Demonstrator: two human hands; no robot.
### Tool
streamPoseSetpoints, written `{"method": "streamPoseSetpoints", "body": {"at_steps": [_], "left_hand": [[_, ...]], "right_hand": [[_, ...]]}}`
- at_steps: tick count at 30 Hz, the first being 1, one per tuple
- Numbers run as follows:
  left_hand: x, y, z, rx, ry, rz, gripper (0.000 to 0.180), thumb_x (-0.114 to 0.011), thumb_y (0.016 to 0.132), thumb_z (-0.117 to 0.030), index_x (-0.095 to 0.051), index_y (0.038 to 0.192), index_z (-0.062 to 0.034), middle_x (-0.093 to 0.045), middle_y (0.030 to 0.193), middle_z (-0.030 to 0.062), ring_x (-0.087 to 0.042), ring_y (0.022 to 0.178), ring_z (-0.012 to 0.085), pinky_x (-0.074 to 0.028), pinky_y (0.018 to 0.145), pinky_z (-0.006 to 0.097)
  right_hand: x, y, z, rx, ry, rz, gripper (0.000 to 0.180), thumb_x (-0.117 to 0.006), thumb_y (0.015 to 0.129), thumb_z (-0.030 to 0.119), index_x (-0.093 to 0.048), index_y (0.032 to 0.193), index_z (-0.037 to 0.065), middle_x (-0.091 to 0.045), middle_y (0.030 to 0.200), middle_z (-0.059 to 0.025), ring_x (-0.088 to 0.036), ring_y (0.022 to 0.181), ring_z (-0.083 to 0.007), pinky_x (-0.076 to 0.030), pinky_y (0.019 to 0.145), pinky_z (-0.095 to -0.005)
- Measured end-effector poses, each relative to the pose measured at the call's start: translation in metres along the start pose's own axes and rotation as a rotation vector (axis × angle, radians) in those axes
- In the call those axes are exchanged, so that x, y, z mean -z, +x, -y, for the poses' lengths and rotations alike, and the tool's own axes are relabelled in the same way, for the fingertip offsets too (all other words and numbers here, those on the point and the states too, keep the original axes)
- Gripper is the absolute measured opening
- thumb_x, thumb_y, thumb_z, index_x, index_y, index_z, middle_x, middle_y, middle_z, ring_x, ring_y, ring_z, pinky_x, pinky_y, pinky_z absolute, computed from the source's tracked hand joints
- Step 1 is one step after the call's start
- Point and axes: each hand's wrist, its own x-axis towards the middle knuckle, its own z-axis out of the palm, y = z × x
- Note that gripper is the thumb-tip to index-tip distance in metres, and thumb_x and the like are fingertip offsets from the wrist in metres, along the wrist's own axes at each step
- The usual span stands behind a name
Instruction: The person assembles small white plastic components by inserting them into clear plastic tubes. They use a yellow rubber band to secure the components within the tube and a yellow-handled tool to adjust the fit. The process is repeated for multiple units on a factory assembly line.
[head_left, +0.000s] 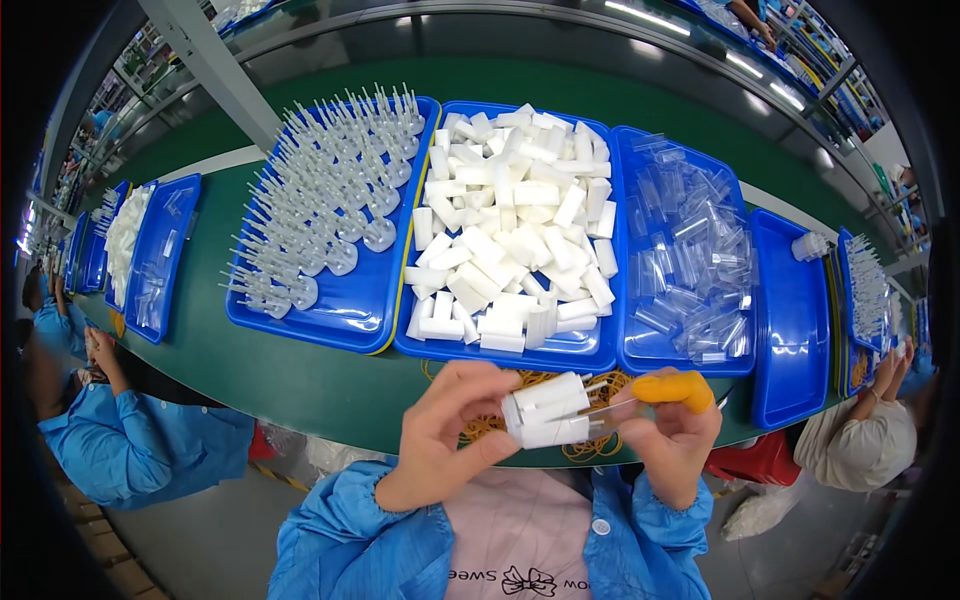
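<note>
In front of my chest, my left hand (452,425) grips a small assembly, with white foam blocks (552,412) set around thin pins on a clear round base. The base points toward my left palm and the pin ends point right. My right hand (675,420) wears an orange-yellow finger cover (675,390). Between its thumb and fingers is a thin clear plastic piece (612,408), which reaches to the pin end of the assembly. Its exact shape is hard to make out. Behind and below the assembly, a pile of yellow rubber bands (598,447) lies on the green table.
Beyond my hands stand blue trays: one with clear pin-topped bases (335,200), one heaped with white foam blocks (515,225), one with clear plastic pieces (690,250). A nearly bare blue tray (790,330) is at right. Co-workers (130,440) (865,440) sit on both sides.
</note>
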Motion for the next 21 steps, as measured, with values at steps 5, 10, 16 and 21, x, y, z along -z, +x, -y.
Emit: {"method": "streamPoseSetpoints", "body": {"at_steps": [5, 10, 16, 21], "left_hand": [[0.003, -0.005, 0.027, 0.132, -0.182, -0.029, 0.04, -0.064, 0.083, 0.002, -0.05, 0.121, 0.006, -0.047, 0.12, 0.0116, -0.057, 0.102, 0.02, -0.052, 0.085, 0.032], [0.0, -0.004, 0.021, 0.06, -0.236, -0.036, 0.039, -0.067, 0.081, 0.003, -0.053, 0.117, 0.0052, -0.049, 0.118, 0.0117, -0.058, 0.102, 0.0198, -0.052, 0.085, 0.031], [0.017, -0.003, 0.016, 0.046, -0.165, -0.07, 0.04, -0.07, 0.078, 0.002, -0.053, 0.115, 0.004, -0.05, 0.115, 0.0112, -0.058, 0.102, 0.0201, -0.052, 0.086, 0.032], [0.015, -0.007, 0.019, 0.045, -0.169, -0.061, 0.04, -0.071, 0.077, 0.001, -0.054, 0.113, 0.0029, -0.049, 0.115, 0.0114, -0.057, 0.103, 0.0197, -0.052, 0.087, 0.032]], "right_hand": [[-0.015, -0.004, -0.001, 0.013, 0.135, -0.112, 0.025, -0.066, 0.08, -0.001, -0.056, 0.103, -0.001, -0.065, 0.094, -0.0144, -0.063, 0.084, -0.0186, -0.05, 0.08, -0.03], [-0.016, -0.007, -0.011, 0.121, 0.169, -0.107, 0.025, -0.064, 0.08, -0.002, -0.055, 0.104, 0.0, -0.063, 0.099, -0.0164, -0.062, 0.091, -0.0191, -0.051, 0.08, -0.0299], [-0.009, 0.0, -0.005, 0.078, 0.049, 0.023, 0.022, -0.068, 0.074, -0.002, -0.06, 0.095, 0.001, -0.064, 0.099, -0.0121, -0.059, 0.097, -0.0231, -0.046, 0.088, -0.0364], [-0.008, 0.003, -0.016, 0.201, -0.198, 0.006, 0.019, -0.071, 0.073, 0.006, -0.063, 0.089, 0.004, -0.066, 0.09, -0.0068, -0.055, 0.104, -0.0272, -0.034, 0.1, -0.0478]]}}
